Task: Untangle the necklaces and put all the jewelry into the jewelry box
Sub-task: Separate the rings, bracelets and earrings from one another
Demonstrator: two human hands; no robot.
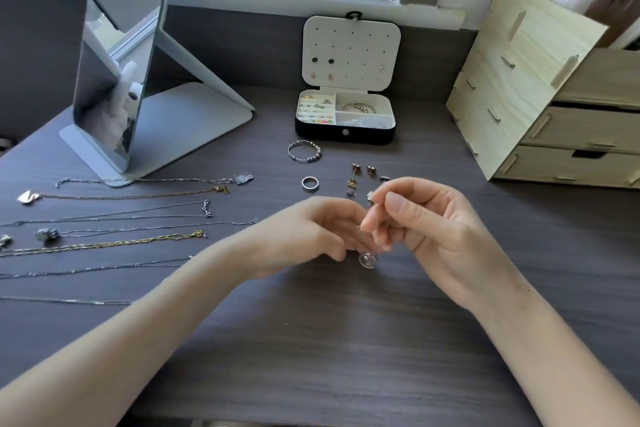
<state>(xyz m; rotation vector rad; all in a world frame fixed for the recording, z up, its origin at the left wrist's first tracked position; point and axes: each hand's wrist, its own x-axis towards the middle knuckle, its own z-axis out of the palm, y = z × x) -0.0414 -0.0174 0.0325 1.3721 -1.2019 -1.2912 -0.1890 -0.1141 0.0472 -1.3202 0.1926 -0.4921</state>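
Observation:
Over the middle of the desk, my left hand (318,232) and my right hand (426,218) meet and both pinch a thin necklace chain. Its round clear pendant (367,259) hangs just below my fingers. The open jewelry box (345,136) stands at the back, with rings and a bracelet in its compartments and earrings pinned in its lid. Several necklaces (114,215) lie stretched out in rows on the left. A beaded bangle (304,151), a silver ring (310,183) and several stud earrings (363,175) lie in front of the box.
A tilted standing mirror (117,80) occupies the back left. A wooden drawer organiser (540,94) stands at the right. The dark wood desk (329,340) stretches bare in front of my arms.

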